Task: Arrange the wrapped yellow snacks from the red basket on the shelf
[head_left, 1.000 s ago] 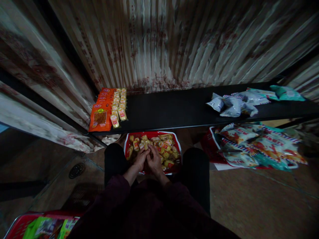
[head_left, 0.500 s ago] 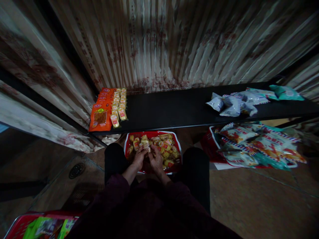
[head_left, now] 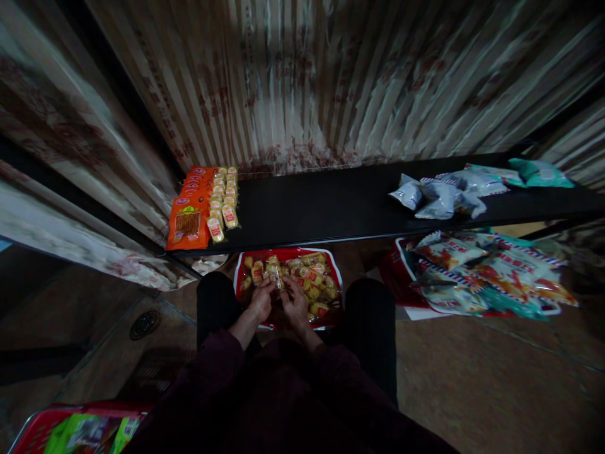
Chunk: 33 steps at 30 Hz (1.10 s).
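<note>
Between my knees stands a red basket with a white rim (head_left: 338, 270), full of small yellow snacks in clear wrappers (head_left: 314, 277). Over it, my left hand (head_left: 260, 304) and my right hand (head_left: 295, 305) are close together, fingers closed on one clear-wrapped yellow snack packet (head_left: 275, 271). The left fingers grip its left side and the right fingers its right side. My fingertips are partly hidden and dim. Ahead on the black shelf (head_left: 302, 208), more of these yellow packets (head_left: 229, 216) stand in rows beside orange snack bags (head_left: 188, 221).
Silver-white bags (head_left: 439, 198) and teal bags (head_left: 541, 172) lie at the shelf's right. Below them a second red basket (head_left: 397, 271) overflows with white and teal snack bags (head_left: 513, 271). A third red basket (head_left: 28, 429) with green packets is at lower left. A patterned curtain (head_left: 302, 82) hangs behind.
Both hands stay over the basket with the same yellow snack packet, their fingers shifting only slightly. The whole view has moved a little.
</note>
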Available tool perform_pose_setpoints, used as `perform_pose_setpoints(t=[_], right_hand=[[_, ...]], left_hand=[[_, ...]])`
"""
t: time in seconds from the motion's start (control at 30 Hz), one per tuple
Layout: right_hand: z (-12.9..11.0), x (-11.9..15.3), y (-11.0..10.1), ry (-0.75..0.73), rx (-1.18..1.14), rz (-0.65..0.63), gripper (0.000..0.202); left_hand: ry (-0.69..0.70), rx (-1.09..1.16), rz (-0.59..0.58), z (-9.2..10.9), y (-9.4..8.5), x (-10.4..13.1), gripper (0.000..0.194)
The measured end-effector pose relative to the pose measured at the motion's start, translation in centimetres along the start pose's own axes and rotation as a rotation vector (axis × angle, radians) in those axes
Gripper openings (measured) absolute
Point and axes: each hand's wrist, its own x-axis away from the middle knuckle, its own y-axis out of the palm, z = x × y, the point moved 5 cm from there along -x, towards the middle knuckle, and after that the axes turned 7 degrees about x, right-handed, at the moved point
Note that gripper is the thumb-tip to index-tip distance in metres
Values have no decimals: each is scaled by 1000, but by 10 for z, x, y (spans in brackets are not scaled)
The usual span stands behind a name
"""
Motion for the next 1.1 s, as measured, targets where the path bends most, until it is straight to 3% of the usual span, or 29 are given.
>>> perform_pose_setpoints(t=[0.27, 0.77, 1.1], right_hand=[[-9, 2, -4, -76, 92, 18, 34], [-28, 4, -6, -270, 208, 16, 31], [-28, 2, -9, -192, 186, 6, 28]], left_hand=[[-3, 32, 96, -5, -7, -5, 23], [-137, 137, 88, -5, 0, -3, 20], [-151, 163, 55, -4, 2, -1, 22]])
